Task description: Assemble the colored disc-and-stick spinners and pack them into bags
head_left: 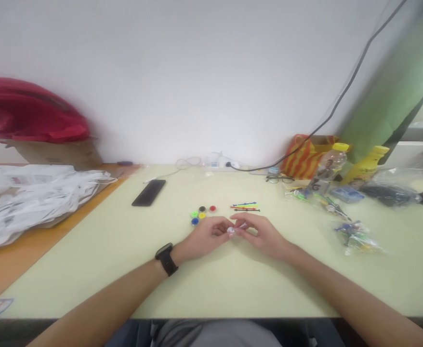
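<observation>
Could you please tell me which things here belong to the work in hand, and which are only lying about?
Seemingly in the work:
small whitish piece, at the fingertips of the left hand and right hand
round coloured pieces
thin coloured sticks
perhaps the bagged coloured pieces

Apparently just lying about:
black phone
striped bag
yellow bottle

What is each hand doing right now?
Left hand: closed, fingers pinching a small white item.
Right hand: closed, fingers also holding something white, perhaps the same item.
</observation>
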### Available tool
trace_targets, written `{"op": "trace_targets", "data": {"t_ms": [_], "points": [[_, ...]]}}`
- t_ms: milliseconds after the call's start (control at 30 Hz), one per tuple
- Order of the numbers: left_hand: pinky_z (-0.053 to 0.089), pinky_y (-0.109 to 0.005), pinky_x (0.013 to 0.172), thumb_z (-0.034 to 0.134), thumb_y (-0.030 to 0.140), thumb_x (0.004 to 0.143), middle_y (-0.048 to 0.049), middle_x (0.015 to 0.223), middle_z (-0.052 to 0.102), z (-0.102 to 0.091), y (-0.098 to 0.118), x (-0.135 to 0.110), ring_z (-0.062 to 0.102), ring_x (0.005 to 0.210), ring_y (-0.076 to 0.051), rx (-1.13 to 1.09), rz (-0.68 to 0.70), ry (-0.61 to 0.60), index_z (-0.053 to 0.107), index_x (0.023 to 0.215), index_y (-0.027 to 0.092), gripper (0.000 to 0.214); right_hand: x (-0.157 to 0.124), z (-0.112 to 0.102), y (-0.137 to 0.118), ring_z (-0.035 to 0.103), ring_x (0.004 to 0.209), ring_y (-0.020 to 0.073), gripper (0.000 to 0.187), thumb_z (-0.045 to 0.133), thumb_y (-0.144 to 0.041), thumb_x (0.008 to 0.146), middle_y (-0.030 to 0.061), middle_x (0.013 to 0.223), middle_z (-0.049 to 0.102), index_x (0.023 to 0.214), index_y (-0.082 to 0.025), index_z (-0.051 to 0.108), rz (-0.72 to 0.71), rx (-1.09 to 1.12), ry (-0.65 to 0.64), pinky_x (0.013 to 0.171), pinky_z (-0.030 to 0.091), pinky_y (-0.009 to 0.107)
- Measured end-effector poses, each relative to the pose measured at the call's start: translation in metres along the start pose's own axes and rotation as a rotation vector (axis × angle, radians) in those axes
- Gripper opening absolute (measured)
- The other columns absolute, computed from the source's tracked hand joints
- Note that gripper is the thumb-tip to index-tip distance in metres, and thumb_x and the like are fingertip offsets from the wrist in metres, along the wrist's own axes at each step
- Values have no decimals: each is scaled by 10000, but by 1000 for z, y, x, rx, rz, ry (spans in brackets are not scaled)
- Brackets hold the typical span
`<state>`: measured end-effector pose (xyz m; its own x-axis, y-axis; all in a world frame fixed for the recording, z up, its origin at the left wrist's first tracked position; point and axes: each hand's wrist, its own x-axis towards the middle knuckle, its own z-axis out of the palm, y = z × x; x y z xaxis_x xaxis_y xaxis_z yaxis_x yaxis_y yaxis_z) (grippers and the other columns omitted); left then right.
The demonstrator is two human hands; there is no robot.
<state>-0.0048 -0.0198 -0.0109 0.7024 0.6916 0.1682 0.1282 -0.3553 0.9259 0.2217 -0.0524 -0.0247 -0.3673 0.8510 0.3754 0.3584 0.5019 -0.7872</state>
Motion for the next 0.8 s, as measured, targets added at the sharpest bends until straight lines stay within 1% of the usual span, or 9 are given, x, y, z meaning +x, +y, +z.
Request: {"op": "trace_targets", "data": {"t_ms": [133,267,333,567,800], "points": [[568,-308,776,649,390,973,-76,956,740,-1,-2,0,674,828,-179,134,43,60,735,1047,157,259,0,-6,-3,682,811,194,270,573,-396,1005,66,979,740,1197,-247,690,-22,-120,-27,738,577,316],[558,-290,765,646,358,967,-60,926,744,-2,-3,-1,667,814,-171,194,65,74,742,1012,166,219,1,-12,-8,630,733,179,236,566,-414,1010,46,875,724,987,-234,717,-6,-164,-93,665,519,293],[559,-290,770,645,344,964,-60,923,747,-2,-3,-2,673,822,-175,191,71,75,742,1002,166,206,1,-14,-10,612,714,173,248,568,-419,1009,33,830,704,931,-230,708,11,-168,-108,654,496,288],[563,-304,799,648,272,949,-68,948,741,-2,-5,-3,685,863,-186,199,112,67,730,1004,164,146,1,-16,-14,591,706,165,230,579,-405,1002,18,807,678,914,-225,693,50,-146,-142,644,463,280],[562,-293,805,648,241,944,-68,967,726,-2,-3,-2,677,871,-178,185,154,73,726,1021,165,134,1,-19,-15,561,684,157,241,579,-406,1007,12,780,654,913,-219,698,39,-127,-143,648,447,279]]}}
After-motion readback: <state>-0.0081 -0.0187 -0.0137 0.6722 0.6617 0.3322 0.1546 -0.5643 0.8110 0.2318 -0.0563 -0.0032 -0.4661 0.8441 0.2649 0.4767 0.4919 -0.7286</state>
